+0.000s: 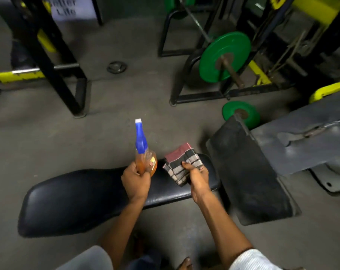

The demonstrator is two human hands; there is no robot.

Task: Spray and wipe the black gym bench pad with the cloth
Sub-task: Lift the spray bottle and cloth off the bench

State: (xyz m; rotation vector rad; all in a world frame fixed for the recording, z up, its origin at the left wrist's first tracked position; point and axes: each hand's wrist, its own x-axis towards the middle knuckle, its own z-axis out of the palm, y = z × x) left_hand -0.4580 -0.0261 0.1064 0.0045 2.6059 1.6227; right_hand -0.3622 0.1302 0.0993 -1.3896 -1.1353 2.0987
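Spray bottle point(145, 160) is gripped by the left hand point(136, 182), folded striped cloth point(181, 164) is pinched by right hand point(197, 177) fingers, both over the black bench pad point(71, 199).

Both arms reach forward, side by side.
Left hand point(136, 181) curled in a grip, knuckles up; right hand point(197, 175) fingers pinched closed.
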